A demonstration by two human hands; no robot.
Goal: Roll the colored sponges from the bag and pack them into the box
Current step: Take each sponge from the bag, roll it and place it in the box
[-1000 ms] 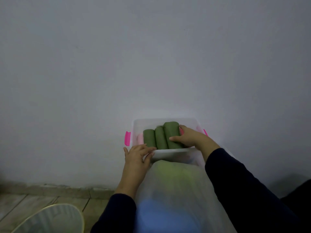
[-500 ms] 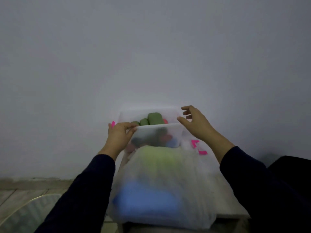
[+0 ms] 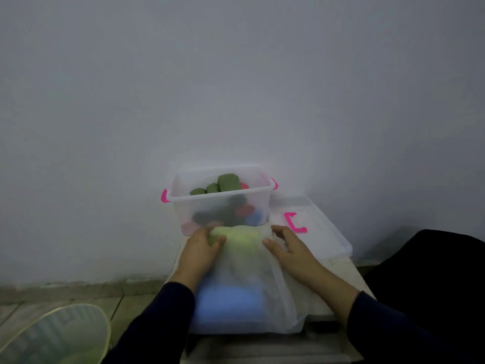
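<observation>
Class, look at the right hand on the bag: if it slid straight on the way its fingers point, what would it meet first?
Probably the box: the right hand points up-left over the bag, though depth is unclear.

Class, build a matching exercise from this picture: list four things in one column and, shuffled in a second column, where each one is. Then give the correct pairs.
Column one:
1. dark green rolls
2. light green sponge
3. blue sponge
4. lid

Column two:
A. flat on the table, right of the box
B. in the bag, at its near end
C. at the bag's far end, under the left hand
D. standing up at the top of the box

Pairs: 1-D, 2-C, 3-B, 4-A. The right hand rests on the bag.
</observation>
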